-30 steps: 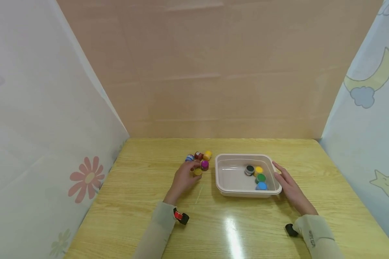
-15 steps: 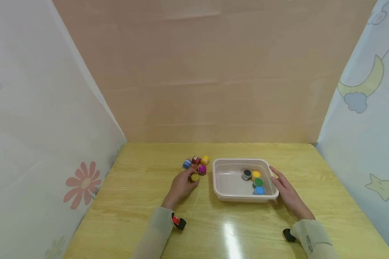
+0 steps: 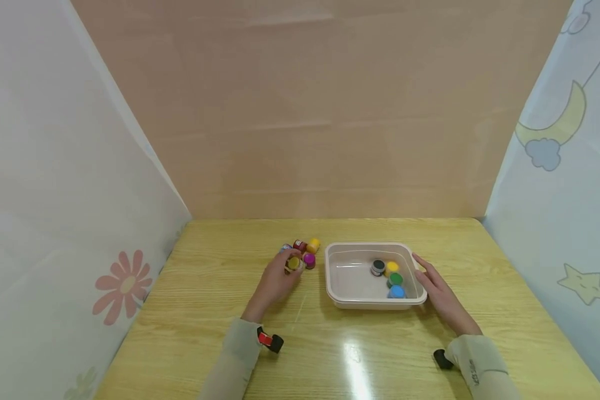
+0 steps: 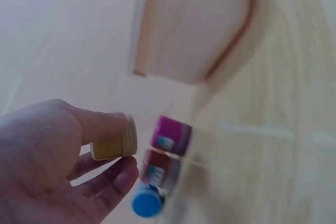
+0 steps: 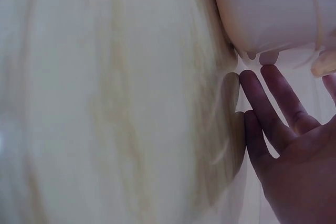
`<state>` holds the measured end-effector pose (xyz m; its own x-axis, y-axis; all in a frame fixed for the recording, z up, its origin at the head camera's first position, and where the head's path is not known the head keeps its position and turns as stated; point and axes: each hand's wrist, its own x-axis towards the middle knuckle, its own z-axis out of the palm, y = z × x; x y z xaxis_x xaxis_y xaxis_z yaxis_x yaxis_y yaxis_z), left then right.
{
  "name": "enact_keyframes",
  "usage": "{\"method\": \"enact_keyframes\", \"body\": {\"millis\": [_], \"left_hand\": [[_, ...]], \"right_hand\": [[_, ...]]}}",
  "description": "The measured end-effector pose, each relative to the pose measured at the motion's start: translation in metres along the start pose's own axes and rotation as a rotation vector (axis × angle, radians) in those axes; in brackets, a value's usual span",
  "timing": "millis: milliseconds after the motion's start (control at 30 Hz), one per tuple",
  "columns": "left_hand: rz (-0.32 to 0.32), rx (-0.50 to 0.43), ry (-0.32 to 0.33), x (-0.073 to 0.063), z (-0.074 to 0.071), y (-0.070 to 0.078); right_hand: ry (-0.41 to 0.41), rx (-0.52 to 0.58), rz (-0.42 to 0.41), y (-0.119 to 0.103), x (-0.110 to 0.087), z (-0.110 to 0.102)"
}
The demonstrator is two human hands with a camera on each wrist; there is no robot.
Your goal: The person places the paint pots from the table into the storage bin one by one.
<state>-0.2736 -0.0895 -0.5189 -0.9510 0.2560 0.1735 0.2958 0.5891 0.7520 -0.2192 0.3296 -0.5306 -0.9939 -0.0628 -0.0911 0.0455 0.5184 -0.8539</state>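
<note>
My left hand [image 3: 275,282] pinches a small gold-yellow paint jar [image 4: 107,147] between thumb and fingers, held above the table. Just beyond it are a purple paint jar [image 3: 309,260], a dark red one [image 3: 300,244] and an orange-yellow one [image 3: 313,245]. A blue jar [image 4: 147,203] and a brown jar [image 4: 156,170] show in the left wrist view; in the head view my hand mostly covers them. My right hand [image 3: 442,291] rests against the right end of a pale plastic box [image 3: 375,303], its fingers extended along the wall and rim.
Inside the box, toward its right side, are a black-lidded jar [image 3: 378,268], a yellow one [image 3: 392,269], a green one [image 3: 395,280] and a blue one [image 3: 396,291]. The wooden table [image 3: 300,350] meets a brown backdrop [image 3: 330,166] behind and patterned side walls.
My left hand has taken the gold-yellow jar from beside the others and raised it slightly. The right hand stays against the box. The head view has shifted a little.
</note>
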Motion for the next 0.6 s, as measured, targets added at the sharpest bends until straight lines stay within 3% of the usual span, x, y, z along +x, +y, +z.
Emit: {"method": "enact_keyframes", "body": {"millis": [100,333,600], "left_hand": [[0.053,0.01,0.007,0.003,-0.003,0.01],[0.126,-0.061,0.003,0.004,-0.006,0.032],[0.154,-0.172,0.033,-0.002,-0.002,0.043]], "right_hand": [[-0.002,0.002,0.004,-0.001,0.001,-0.001],[0.006,-0.007,0.007,-0.001,0.002,-0.004],[0.006,-0.009,0.016,-0.001,-0.001,0.0]]}}
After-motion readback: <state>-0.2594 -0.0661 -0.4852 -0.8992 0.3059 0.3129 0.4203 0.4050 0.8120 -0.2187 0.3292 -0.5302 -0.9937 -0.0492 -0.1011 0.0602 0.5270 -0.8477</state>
